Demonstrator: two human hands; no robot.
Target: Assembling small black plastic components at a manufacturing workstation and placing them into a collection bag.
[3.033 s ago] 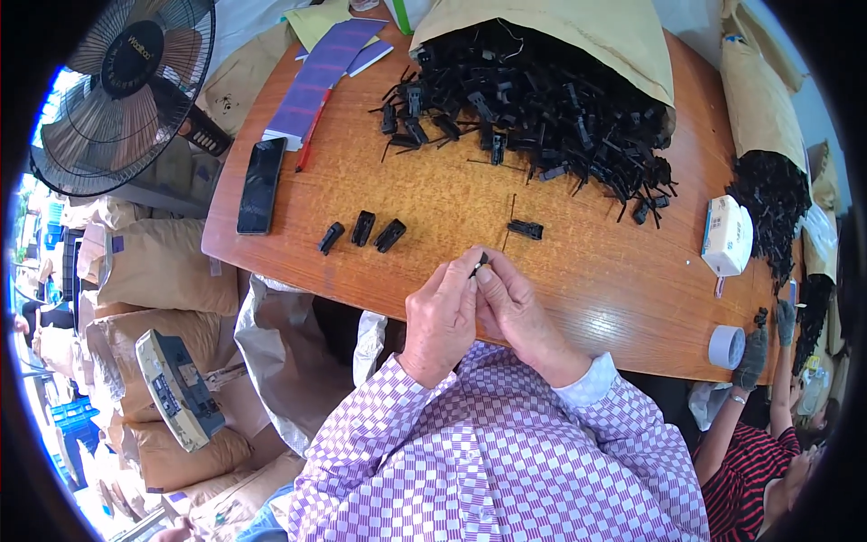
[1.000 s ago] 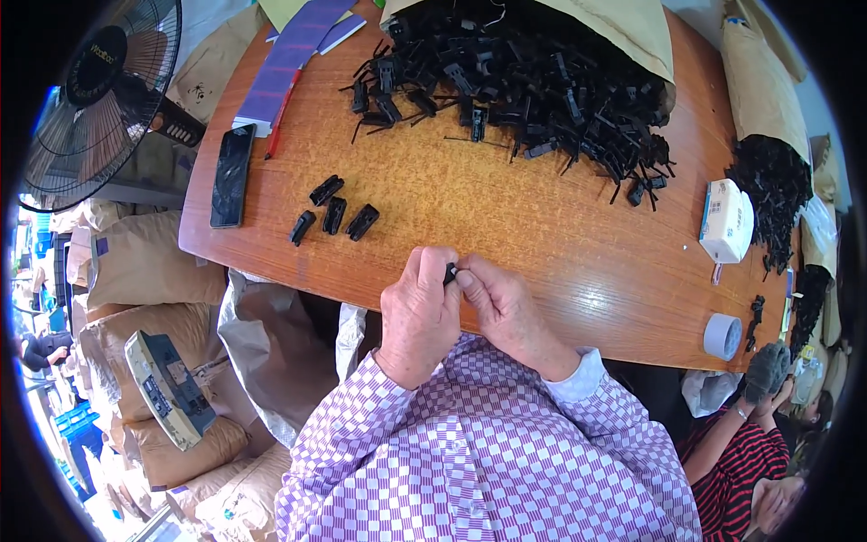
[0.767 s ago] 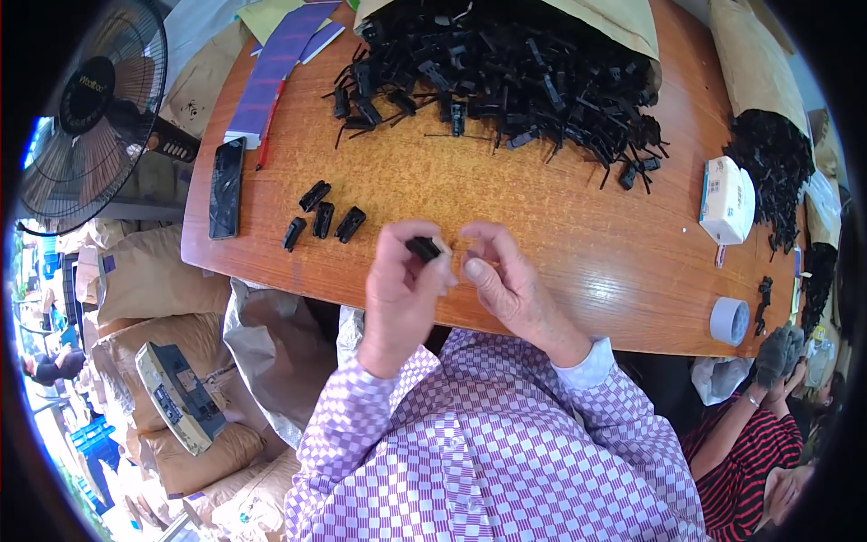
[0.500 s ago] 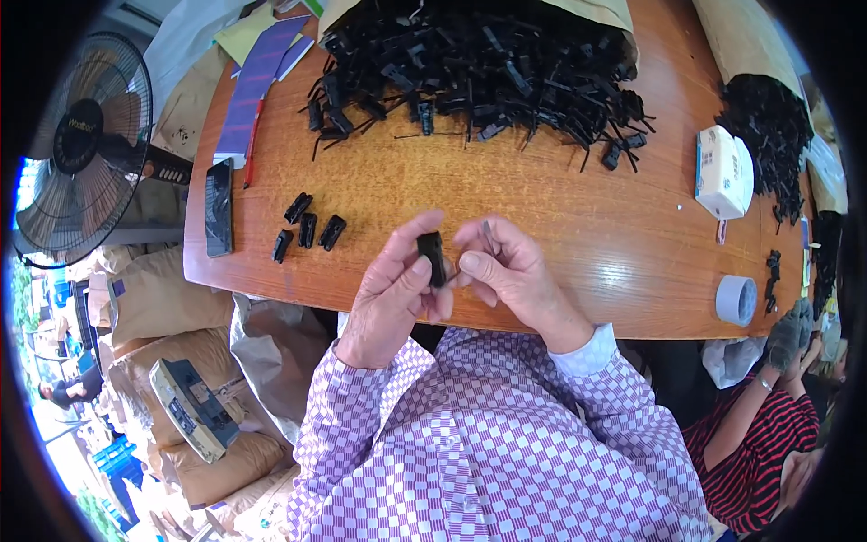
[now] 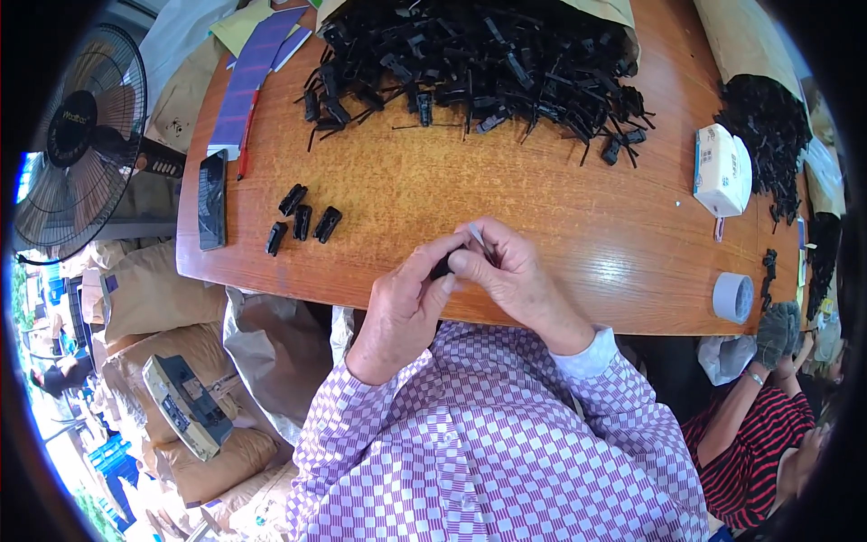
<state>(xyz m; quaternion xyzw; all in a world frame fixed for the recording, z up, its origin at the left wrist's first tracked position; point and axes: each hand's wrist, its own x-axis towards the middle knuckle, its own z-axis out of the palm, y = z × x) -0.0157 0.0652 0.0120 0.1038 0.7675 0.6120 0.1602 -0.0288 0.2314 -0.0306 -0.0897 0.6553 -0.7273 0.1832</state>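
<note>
My left hand is closed around a small black plastic part just above the table's near edge; most of the part is hidden by my fingers. Pressed up against it, my right hand pinches a thin, blade-like metal tool, its end sticking up past the thumb. How the tool meets the part cannot be seen. To the left, several similar black parts lie in a small group. Further back, a large heap of black plastic parts, many with thin stems, spills from a paper bag.
On the wooden table lie a phone and a red pen at left, a tissue pack and a tape roll at right. A fan stands left. A co-worker's gloved hand is at far right.
My hands have come together; the black part, plainly visible before, is now mostly covered by my fingers. My right thumb has shifted left onto it. The view has shifted slightly.
</note>
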